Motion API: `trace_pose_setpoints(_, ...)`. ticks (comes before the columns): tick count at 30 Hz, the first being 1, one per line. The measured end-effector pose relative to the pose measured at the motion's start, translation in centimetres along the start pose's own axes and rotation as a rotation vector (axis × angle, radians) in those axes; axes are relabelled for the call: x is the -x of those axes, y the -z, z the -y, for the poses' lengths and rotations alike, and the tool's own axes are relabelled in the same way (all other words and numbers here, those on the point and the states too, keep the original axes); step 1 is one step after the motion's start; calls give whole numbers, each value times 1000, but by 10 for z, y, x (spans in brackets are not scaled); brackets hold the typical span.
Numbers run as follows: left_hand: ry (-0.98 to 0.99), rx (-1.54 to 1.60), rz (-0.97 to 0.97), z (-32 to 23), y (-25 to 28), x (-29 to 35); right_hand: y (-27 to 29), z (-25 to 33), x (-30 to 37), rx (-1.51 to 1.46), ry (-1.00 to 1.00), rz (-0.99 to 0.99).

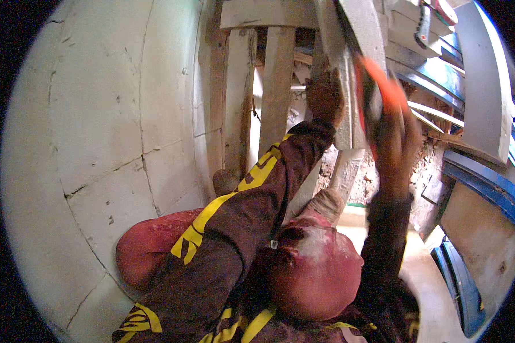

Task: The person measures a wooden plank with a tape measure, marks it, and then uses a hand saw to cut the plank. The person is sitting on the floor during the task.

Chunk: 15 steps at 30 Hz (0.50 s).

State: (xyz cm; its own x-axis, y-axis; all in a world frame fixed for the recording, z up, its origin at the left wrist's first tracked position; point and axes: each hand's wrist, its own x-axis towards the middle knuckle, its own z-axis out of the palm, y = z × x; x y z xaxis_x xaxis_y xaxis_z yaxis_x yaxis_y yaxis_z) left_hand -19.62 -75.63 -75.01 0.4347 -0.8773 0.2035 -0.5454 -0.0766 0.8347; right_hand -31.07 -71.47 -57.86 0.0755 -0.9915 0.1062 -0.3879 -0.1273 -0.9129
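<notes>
1. The pale board (348,132) lies to the right of the upright-looking slats of the pale wooden frame (277,86), its near end pointing toward my knee (317,274). It passes beyond the far rail's right end; if the frame carries it, I cannot tell.
2. I judge this board stiff and rather heavy for its length, with a dry and rough face, so it should not slip much. The better place to hold is its long left edge, near to the end.
3. My left grip (325,98) is at that left edge, touching it; how far the fingers close around it I cannot tell (the hand is dark there).
4. My right grip (401,128) is closed around the orange-handled tool (385,80), just beside the board's right edge. The tool is blurred, so its exact kind is not clear.
5. I expect the tool to be light, with a hard handle; the handle's middle is the safe hold.
</notes>
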Motion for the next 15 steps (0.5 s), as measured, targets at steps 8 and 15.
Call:
trace_pose_setpoints(8, -154, -286, 50, 13, -6, 7, 10, 26, 96, -94, -89, -57)
trace_pose_setpoints(15, 97, 429, 135, 20, -17, 1, 1, -15, 19, -140, -150, 63)
